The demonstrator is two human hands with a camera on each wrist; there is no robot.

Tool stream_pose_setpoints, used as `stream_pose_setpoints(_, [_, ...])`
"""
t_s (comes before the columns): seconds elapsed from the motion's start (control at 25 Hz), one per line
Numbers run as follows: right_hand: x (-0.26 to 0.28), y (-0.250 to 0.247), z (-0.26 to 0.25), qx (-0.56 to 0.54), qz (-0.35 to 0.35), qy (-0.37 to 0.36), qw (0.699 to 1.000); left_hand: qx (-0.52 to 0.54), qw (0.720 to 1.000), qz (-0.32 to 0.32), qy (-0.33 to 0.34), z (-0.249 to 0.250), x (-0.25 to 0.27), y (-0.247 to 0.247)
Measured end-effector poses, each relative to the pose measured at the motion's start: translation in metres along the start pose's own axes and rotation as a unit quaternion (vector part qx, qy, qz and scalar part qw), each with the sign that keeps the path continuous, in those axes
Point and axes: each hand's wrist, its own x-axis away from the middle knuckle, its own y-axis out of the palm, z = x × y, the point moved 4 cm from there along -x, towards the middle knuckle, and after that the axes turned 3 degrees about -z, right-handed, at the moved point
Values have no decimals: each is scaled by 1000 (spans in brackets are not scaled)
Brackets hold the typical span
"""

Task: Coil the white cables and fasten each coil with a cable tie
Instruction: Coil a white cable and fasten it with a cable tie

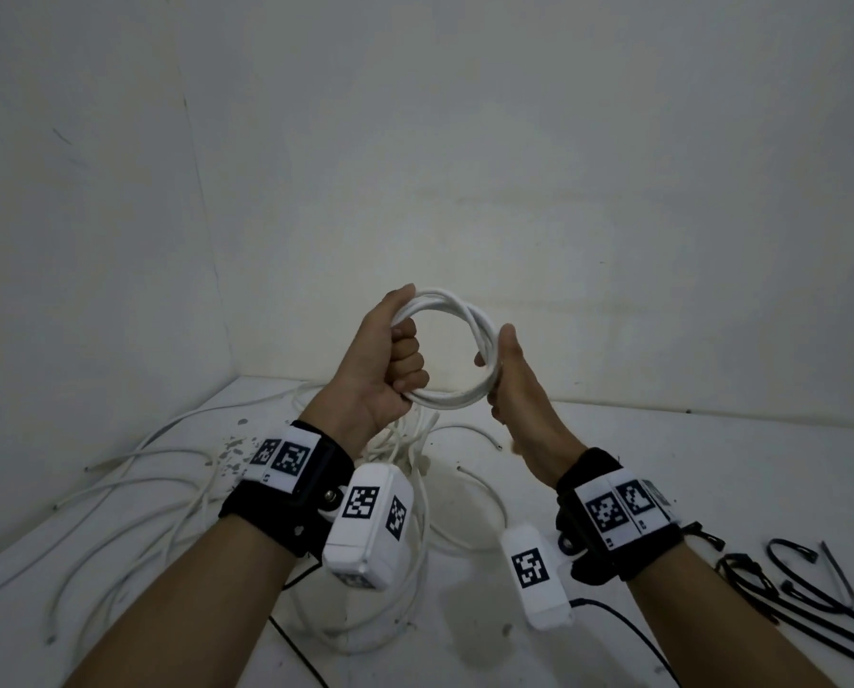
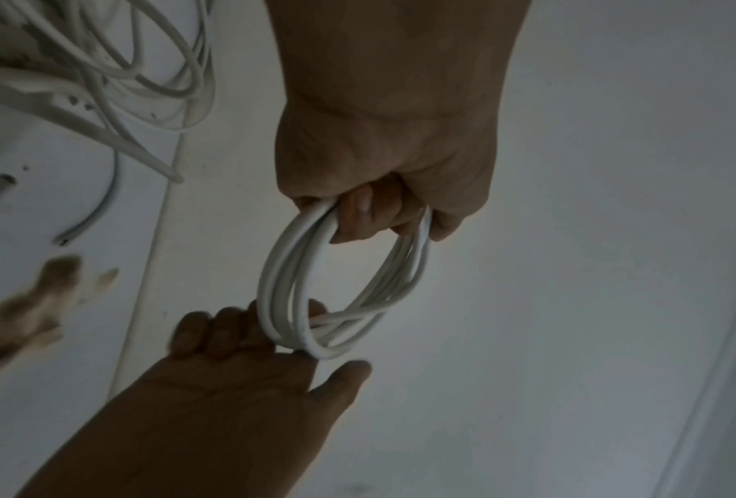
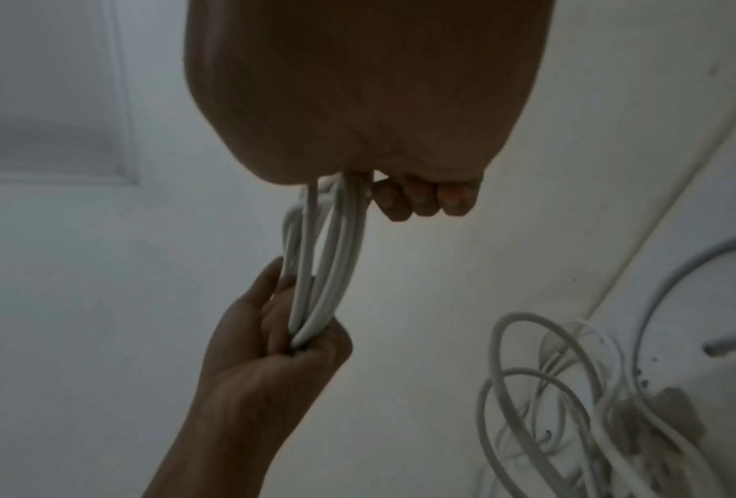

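Head view: forearms cut off at the bottom edge; black-and-white square marker tags on the black wrist straps (image 1: pixel 613 518) carry no readable writing. Left hand (image 1: pixel 380 365) fists round the round coil of white cable (image 1: pixel 445 350) at its 9 o'clock, thumb up over the strands. Right hand (image 1: pixel 509 384) holds the coil at 3 o'clock, its fingers hidden behind the strands. The coil is held up above the white table (image 1: pixel 663 464). Loose white cables (image 1: pixel 167 479) sprawl at 7 o'clock; black plastic cable ties (image 1: pixel 802 593) lie at 4 o'clock.

Left wrist view: dim. The left hand (image 2: pixel 383 161) curls round the coil (image 2: pixel 340 286); right-hand fingers (image 2: pixel 225 330) hook its lower end.

Right wrist view: palm blocks the top; coil (image 3: pixel 323 262) seen edge-on, clamped in the left hand (image 3: pixel 272 343).
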Motion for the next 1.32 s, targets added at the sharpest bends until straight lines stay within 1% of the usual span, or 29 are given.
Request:
stream_pose_setpoints(0.04, [1, -1, 5, -3, -2, -1, 1000, -4, 1000, 2, -2, 0, 0, -1])
stream_pose_setpoints(0.16, [4, -14, 12, 93, 22, -29, 995, -50, 999, 13, 6, 1, 0, -5])
stream_pose_setpoints(0.2, [4, -20, 13, 103, 29, -33, 994, -70, 997, 18, 9, 0, -2, -6])
stream_pose_setpoints(0.28, [6, -26, 14, 94, 6, -26, 995, -108, 993, 38, 21, -1, -4, -8])
stream_pose_setpoints(0.32, [6, -27, 16, 108, -10, -30, 994, -128, 990, 49, 30, -1, -5, -10])
stream_pose_setpoints(0.36, [6, -29, 18, 148, -16, -39, 988, -147, 987, 56, 37, 0, -7, -11])
stream_pose_setpoints(0.44, [9, -32, 25, 228, -39, -34, 972, -178, 982, 47, 31, 1, -9, -11])
stream_pose_setpoints(0.48, [9, -33, 28, 241, -50, -19, 969, -194, 981, 25, 18, -1, -8, -9])
stream_pose_setpoints(0.52, [9, -33, 28, 224, -53, -5, 973, -208, 978, -3, 1, -5, -7, -5])
stream_pose_setpoints(0.6, [6, -29, 20, 94, -53, 4, 994, -221, 973, -55, -28, -15, -3, 5])
stream_pose_setpoints(0.64, [4, -26, 14, 31, -55, 0, 998, -218, 973, -70, -34, -20, -2, 9])
stream_pose_setpoints(0.68, [2, -23, 9, -4, -55, -11, 998, -210, 974, -76, -33, -24, -2, 12])
stream_pose_setpoints(0.72, [1, -22, 6, -14, -54, -29, 998, -201, 976, -78, -32, -25, -2, 13])
stream_pose_setpoints(0.8, [0, -24, 5, -1, -44, -69, 997, -160, 981, -95, -50, -26, -3, 11])
stream_pose_setpoints(0.84, [0, -27, 5, 7, -35, -80, 996, -128, 983, -114, -69, -25, -3, 10])
stream_pose_setpoints(0.92, [-1, -32, 9, 3, -8, -73, 997, -78, 978, -166, -97, -23, -2, 9])
stream_pose_setpoints(0.96, [-1, -33, 11, -1, 4, -65, 998, -77, 975, -183, -99, -23, -1, 9])
stream_pose_setpoints(1.08, [-2, -35, 15, 2, 28, -56, 998, -121, 970, -195, -86, -21, 3, 5])
stream_pose_setpoints(1.2, [-2, -39, 15, 34, 39, -71, 996, -192, 960, -190, -67, -13, 4, -2])
stream_pose_setpoints(1.32, [-5, -43, 11, 68, 57, -101, 991, -326, 935, -131, -33, -2, 2, -9])
